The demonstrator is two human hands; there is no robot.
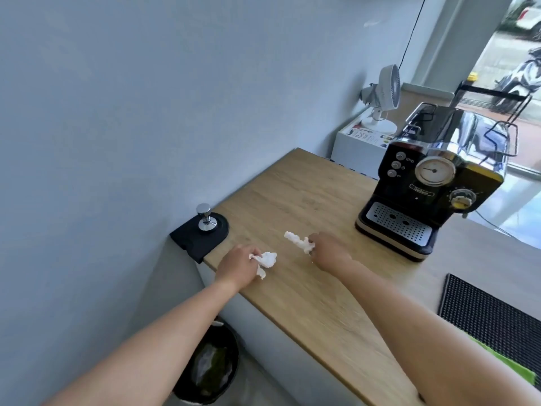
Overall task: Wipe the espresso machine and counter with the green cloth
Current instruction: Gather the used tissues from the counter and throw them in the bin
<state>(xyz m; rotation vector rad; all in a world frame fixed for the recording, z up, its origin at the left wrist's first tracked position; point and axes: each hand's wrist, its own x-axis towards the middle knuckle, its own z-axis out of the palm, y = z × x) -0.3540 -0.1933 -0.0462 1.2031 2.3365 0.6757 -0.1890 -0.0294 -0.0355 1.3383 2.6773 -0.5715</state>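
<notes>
Two hands I see over the counter (307, 197); what does each one hold? (A)

The left hand (237, 265) is at the left edge of the wooden top. Its fingers are curled around a crumpled white tissue (267, 260), which sticks out toward the middle. The right hand (328, 252) is near it, a little further in. Its fingers pinch a second tissue (298, 241), also crumpled, and this one points away from the person. (B)

Do the tissues touch the wood? (A)

They are very low over it, but I cannot tell if they press on it. (B)

Where is the green cloth (509, 367)? (A)

At the far lower right, well apart from both hands. It is at the near edge of a black ribbed mat (491, 312), and the right forearm hides a part of it. Whether it lies on the mat or just beside it, I cannot tell. (B)

And the espresso machine (433, 183)? (A)

It stands upright at the right side of the counter, beyond the right hand and not touching it. Its drip grille faces the hands. (B)

What else is there? (A)

A steel tamper (206, 218) stands on a black corner pad (193, 240) by the wall. A dark bin (210, 367) is on the floor under the left arm. A small white fan (383, 95) stands behind the counter. (B)
</notes>
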